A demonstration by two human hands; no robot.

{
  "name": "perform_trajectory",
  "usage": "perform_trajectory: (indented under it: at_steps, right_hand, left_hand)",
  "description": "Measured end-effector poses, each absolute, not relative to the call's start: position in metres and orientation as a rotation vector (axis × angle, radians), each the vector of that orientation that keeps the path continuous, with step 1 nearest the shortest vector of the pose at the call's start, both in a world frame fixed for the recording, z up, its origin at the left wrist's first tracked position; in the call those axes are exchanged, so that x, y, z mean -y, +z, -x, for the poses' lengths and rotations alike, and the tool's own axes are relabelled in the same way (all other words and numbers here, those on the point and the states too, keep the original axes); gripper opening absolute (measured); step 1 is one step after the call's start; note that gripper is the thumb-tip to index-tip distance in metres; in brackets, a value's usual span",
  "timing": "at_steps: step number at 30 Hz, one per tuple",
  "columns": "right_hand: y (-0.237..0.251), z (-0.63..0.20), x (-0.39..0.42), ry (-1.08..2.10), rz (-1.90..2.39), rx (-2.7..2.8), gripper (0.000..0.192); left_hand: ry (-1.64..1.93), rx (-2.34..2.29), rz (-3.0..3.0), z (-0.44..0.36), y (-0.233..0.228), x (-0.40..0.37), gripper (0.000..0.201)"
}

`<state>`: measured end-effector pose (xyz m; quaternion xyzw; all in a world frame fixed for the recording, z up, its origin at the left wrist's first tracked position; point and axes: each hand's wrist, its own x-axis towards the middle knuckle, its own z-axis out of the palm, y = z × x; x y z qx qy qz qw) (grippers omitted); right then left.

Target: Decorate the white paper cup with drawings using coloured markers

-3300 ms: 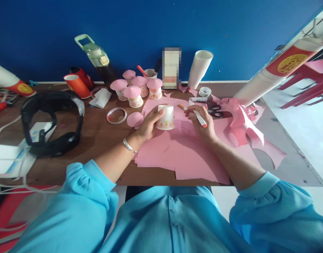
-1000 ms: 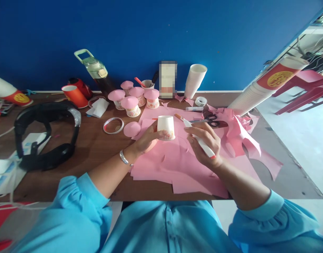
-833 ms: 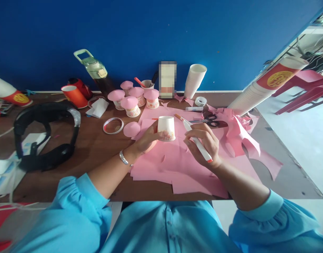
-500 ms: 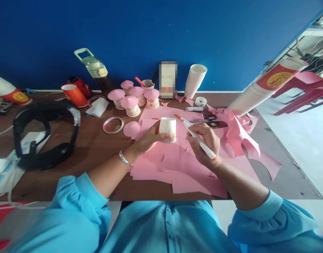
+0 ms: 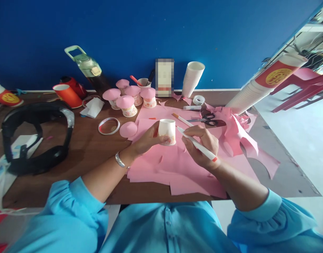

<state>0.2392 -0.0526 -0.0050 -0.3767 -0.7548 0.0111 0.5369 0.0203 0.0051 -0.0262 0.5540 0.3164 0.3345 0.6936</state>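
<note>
My left hand (image 5: 149,138) is closed around the side of a white paper cup (image 5: 166,128), which is upside down and has red and orange drawings around its lower part. A white marker (image 5: 200,146) with a red end is pinched in my right hand (image 5: 202,140), its tip pointing at the cup's right side, close to it. Under both hands lie sheets of pink paper (image 5: 151,168). A second marker (image 5: 182,119) with an orange end rests on the paper behind my right hand. Beside my left hand is a pink paper cone (image 5: 128,130).
Several decorated cups with pink cone tops (image 5: 126,102) stand behind on the left. Scissors (image 5: 210,119), a tape roll (image 5: 198,100), pink scraps (image 5: 240,137) and stacked white cups (image 5: 193,79) lie to the right. A bottle (image 5: 89,66) and a black headset (image 5: 37,137) are at left.
The marker in my right hand has come nearer the cup, its tip moving left. The whole view has shifted slightly. My left hand still holds the cup.
</note>
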Motion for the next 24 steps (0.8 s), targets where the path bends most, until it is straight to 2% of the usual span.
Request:
perform_trajectory:
  at_steps: [4, 11, 24]
  right_hand:
    - [-0.004, -0.239, 0.05, -0.024, 0.888, 1.81, 0.01]
    - [-0.003, -0.233, 0.049, -0.066, 0.738, 1.895, 0.023]
    - [-0.004, -0.228, 0.053, -0.109, 0.707, 1.914, 0.02]
  left_hand:
    - [0.714, -0.733, -1.305, -0.021, -0.024, -0.003, 0.065]
    - [0.693, -0.813, -1.427, -0.023, -0.022, 0.002, 0.072]
    - [0.753, -0.862, -1.595, -0.026, -0.028, 0.003, 0.074]
